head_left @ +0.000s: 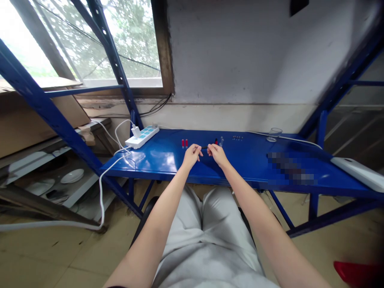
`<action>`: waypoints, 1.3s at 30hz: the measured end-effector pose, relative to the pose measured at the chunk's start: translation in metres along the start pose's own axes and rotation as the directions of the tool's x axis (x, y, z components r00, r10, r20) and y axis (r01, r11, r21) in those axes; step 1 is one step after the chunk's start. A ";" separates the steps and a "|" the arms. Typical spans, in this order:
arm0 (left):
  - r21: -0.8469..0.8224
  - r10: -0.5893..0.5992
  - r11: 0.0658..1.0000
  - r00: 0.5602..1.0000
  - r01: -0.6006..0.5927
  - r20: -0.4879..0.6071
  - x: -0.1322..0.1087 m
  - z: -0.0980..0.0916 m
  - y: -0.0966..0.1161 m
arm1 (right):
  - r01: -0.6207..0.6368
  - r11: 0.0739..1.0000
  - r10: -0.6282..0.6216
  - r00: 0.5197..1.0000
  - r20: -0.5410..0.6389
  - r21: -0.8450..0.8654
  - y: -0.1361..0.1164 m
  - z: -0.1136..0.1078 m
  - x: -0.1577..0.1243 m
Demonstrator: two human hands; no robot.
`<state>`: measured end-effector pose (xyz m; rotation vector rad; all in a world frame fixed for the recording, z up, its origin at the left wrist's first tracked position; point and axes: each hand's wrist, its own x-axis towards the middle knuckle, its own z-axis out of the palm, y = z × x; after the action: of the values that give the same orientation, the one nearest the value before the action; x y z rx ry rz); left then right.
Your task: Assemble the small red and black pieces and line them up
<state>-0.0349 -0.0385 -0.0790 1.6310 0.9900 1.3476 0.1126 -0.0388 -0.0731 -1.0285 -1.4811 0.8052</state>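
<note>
Above the near part of the blue table point(162, 162), my left hand point(192, 155) and my right hand point(217, 154) pinch the two ends of a thin dark stick point(204, 147); its exact kind is too small to tell. Two small red cylinders point(185, 143) stand upright just beyond my left hand. Behind my right hand are a small red and black piece point(216, 141) and a small clear tube point(221, 141). Farther right, several tiny metallic pieces point(238, 138) sit in a group.
A white power strip point(142, 137) with a plug and cable lies at the table's left end. A clear glass point(274, 135) stands at the back right. A blurred-out dark object point(289, 167) and a white flat device point(360, 172) lie on the right.
</note>
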 end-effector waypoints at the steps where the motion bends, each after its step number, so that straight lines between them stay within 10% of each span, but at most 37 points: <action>1: 0.011 0.001 1.000 1.000 -0.001 0.001 0.000 0.000 0.000 | -0.002 1.000 0.002 1.000 0.002 -0.004 0.000 0.000 0.000; 39: 0.125 -0.004 0.992 0.999 0.009 -0.043 -0.004 0.003 0.004 | 0.041 0.999 -0.041 0.999 0.000 -0.029 -0.005 0.005 -0.005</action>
<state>-0.0325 -0.0441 -0.0775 1.6963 1.1236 1.3440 0.1067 -0.0447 -0.0713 -1.0171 -1.5121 0.7564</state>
